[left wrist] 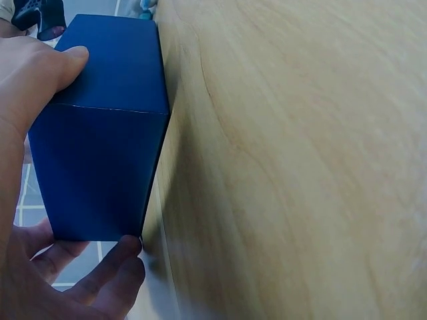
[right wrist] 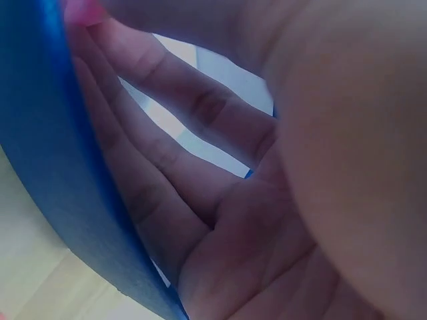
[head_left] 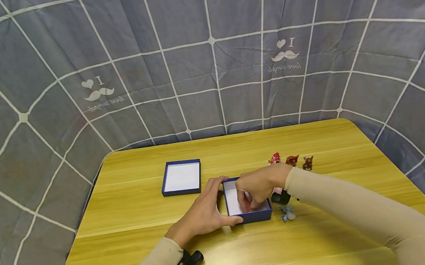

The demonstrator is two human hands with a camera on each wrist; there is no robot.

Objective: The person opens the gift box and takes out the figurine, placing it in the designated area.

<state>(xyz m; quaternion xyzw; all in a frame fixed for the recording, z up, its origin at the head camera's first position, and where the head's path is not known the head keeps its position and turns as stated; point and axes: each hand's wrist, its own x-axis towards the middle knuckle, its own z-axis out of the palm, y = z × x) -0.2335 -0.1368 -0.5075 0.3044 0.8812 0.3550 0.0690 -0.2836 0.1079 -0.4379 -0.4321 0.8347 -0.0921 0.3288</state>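
A blue open-topped box [head_left: 258,216] with a white inside stands on the table. My left hand [head_left: 205,209] grips it at the left, thumb on the near wall and fingers round the far corner. In the left wrist view, the thumb presses one blue wall [left wrist: 100,173] side while several fingertips lie along the opposite edge. My right hand [head_left: 254,186] reaches down into the box, fingers pointing at its floor. Between the right thumb and fingertips, a small pink object [right wrist: 85,11] is pinched; most of it is hidden, so I cannot tell its kind.
A blue lid [head_left: 181,177] lies white side up, behind and left of the box. Small figurines stand at the back right: a red-and-pink one [head_left: 274,158] and two brown ones [head_left: 292,161]. A blue-grey figurine [head_left: 288,213] sits right of the box, close under the right wrist.
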